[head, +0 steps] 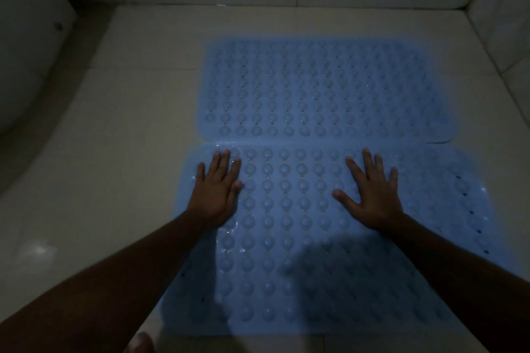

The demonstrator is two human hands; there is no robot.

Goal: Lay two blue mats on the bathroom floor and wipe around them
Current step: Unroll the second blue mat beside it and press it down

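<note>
Two blue suction-cup mats are laid edge to edge on the tiled floor (137, 112), the near mat (301, 238) pressed under flat, spread left hand (216, 190) and right hand (372, 195), the far mat (321, 89) just beyond.

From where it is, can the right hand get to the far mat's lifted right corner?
Probably yes: the right hand lies flat on the near mat, and nothing stands between it and the far mat.

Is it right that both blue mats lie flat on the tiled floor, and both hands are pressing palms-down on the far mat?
Not quite. The head view shows the left hand and right hand pressing palms-down on the near mat, not the far mat. The rest holds: both blue mats lie flat on the tiled floor.
</note>
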